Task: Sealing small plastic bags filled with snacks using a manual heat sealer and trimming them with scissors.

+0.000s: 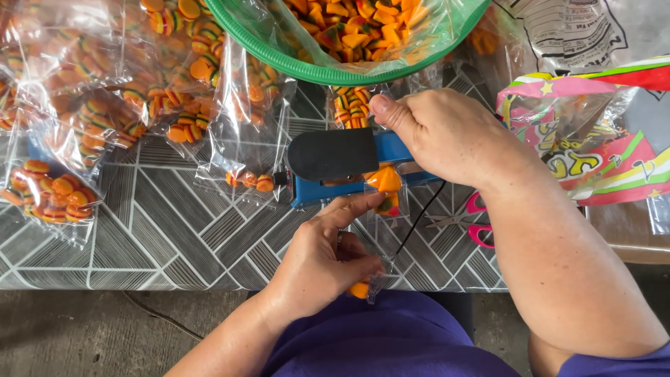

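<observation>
Now the left hand (317,262) grips a small clear candy bag (384,192) running lengthwise away into the blue sealer (335,164), which the right hand (447,132) presses down.

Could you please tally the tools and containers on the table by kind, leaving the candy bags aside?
Blue heat sealer, under the right hand: 1
Green basket: 1
Pink-handled scissors: 1
Total: 3
The left hand holds a small clear candy bag at the sealer.
</observation>
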